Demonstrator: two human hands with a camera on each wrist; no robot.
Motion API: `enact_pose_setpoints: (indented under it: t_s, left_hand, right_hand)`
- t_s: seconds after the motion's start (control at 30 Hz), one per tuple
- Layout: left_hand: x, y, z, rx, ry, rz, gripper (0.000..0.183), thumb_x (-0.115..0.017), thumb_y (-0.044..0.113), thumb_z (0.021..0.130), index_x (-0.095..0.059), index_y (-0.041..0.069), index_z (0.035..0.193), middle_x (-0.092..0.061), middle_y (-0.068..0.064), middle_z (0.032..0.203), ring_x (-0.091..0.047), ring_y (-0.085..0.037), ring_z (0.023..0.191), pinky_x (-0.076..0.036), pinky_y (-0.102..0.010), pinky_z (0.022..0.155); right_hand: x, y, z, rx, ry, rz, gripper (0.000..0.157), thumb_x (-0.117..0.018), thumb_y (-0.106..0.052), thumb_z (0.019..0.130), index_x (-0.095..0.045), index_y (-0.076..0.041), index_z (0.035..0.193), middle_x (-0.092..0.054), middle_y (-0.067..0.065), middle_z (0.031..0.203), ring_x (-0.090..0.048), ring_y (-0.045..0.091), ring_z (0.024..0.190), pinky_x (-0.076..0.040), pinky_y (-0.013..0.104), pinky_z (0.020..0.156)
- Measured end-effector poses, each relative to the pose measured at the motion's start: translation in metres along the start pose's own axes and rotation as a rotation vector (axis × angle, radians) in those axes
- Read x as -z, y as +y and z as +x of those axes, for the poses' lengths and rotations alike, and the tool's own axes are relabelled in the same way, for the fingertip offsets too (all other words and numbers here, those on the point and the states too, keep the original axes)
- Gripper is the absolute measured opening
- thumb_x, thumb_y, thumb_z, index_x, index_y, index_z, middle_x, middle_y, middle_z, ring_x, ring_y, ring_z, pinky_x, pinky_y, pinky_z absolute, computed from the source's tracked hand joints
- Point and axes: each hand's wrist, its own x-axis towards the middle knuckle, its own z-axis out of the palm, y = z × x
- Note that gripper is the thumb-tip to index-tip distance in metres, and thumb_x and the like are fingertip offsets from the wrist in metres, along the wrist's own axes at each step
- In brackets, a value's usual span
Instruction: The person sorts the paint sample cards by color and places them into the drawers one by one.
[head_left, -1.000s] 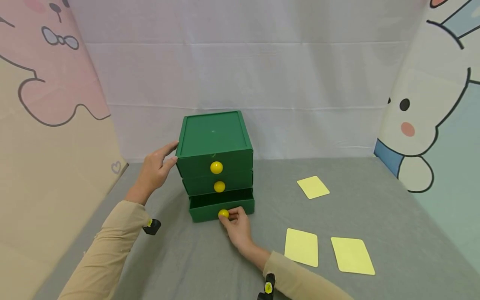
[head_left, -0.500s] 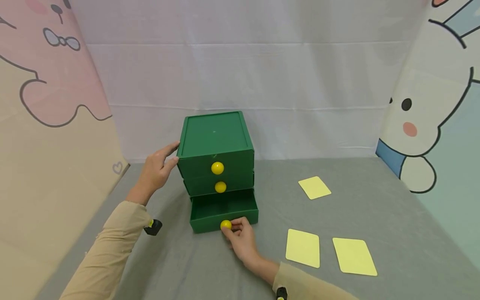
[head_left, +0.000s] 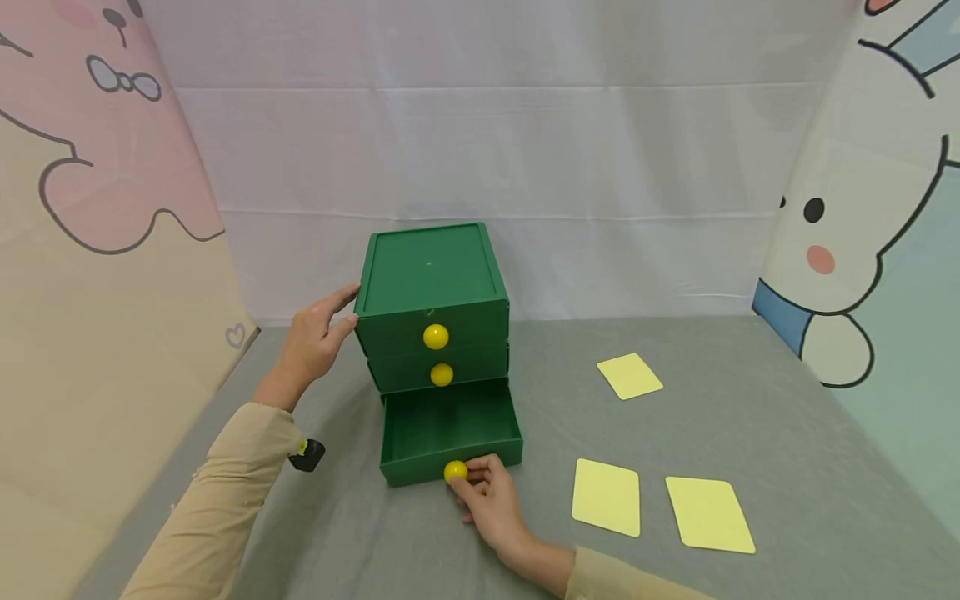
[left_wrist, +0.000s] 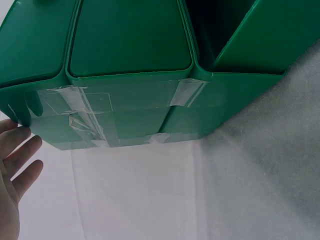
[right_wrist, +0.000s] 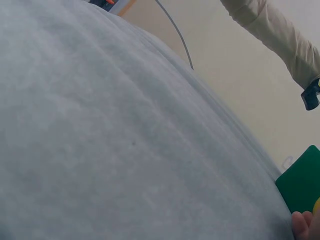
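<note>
A green three-drawer box (head_left: 431,271) with round yellow knobs stands on the grey cloth. Its bottom drawer (head_left: 450,421) is pulled well out, and the inside shows bare green. My right hand (head_left: 491,504) pinches that drawer's yellow knob (head_left: 455,472) between thumb and fingers. The upper two drawers are closed. At the box's upper left side, my left hand (head_left: 307,346) rests its straight fingertips against the wall. The left wrist view shows these fingers (left_wrist: 22,152) spread at the green side wall (left_wrist: 135,112), which has clear tape across the seams.
Three yellow square cards lie to the right on the grey cloth: one farther back (head_left: 630,377), two nearer, a left one (head_left: 606,497) and a right one (head_left: 710,514). A white curtain (head_left: 562,167) hangs behind, with cartoon-printed panels on both sides.
The right hand has drawn the bottom drawer out toward me by its knob, from partly open to far open. The left hand stays at the box's side.
</note>
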Motion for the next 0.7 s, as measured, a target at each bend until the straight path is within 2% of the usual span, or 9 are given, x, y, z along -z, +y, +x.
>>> enact_pose_setpoints:
  t_s: [0.17,0.43,0.7]
  left_hand:
    - [-0.001,0.0,0.0,-0.007,0.007,-0.006,0.043,-0.043,0.015,0.093,-0.044,-0.003,0.132,-0.049,-0.022,0.129,-0.048,-0.038,0.116,-0.036,-0.054,0.094]
    - [0.0,0.0,0.0,-0.008,0.004,-0.004,0.043,-0.043,0.016,0.094,-0.043,-0.004,0.132,-0.049,-0.023,0.128,-0.048,-0.038,0.115,-0.037,-0.054,0.094]
    - [0.0,0.0,-0.001,-0.011,0.006,-0.001,0.043,-0.043,0.016,0.094,-0.044,-0.003,0.132,-0.049,-0.022,0.128,-0.048,-0.038,0.115,-0.037,-0.053,0.094]
  right_hand:
    - [0.001,0.0,-0.002,-0.024,-0.007,0.002,0.031,-0.061,-0.015,0.086,-0.046,0.003,0.105,-0.055,0.009,0.094,-0.056,0.014,0.067,-0.05,0.023,0.05]
    - [0.001,0.0,-0.004,-0.003,-0.006,-0.009,0.03,-0.062,-0.015,0.086,-0.046,0.003,0.105,-0.056,0.009,0.093,-0.055,0.013,0.063,-0.048,0.022,0.046]
    - [0.013,-0.01,-0.007,-0.007,-0.067,-0.065,0.034,-0.061,-0.018,0.086,-0.048,0.005,0.108,-0.057,0.011,0.098,-0.058,0.019,0.067,-0.051,0.026,0.048]
